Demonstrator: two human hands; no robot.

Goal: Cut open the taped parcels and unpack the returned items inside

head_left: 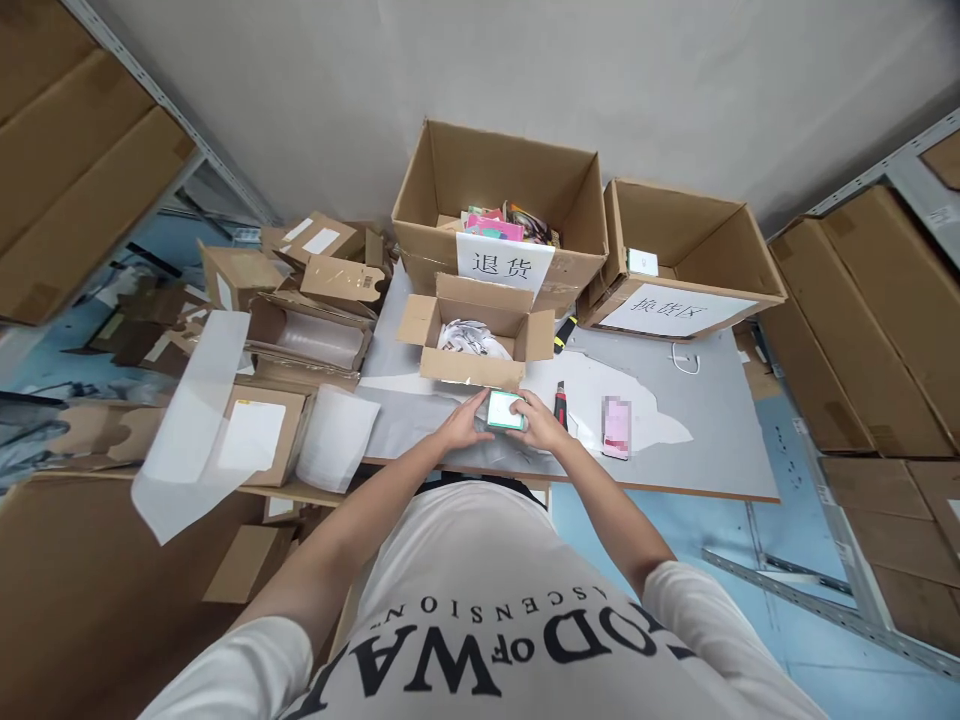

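A small white box with green edges (504,410) is held just above the table's front edge, in front of my body. My right hand (538,422) grips its right side, with the thumb lying over the top face. At the box's left end is my left hand (463,424), its fingers at the far corner and its thumb near the close one. The fingertips under the box are hidden. Right behind it stands an open carton (472,368), flaps spread, with crumpled white printed paper (471,340) inside.
A red-and-black utility knife (561,405) and a pink phone-like item (616,425) lie to the right. Two large labelled cartons, the left one (431,240) and the right one (720,270), stand at the back. Opened boxes (262,435) and white foam sheets (334,435) crowd the left.
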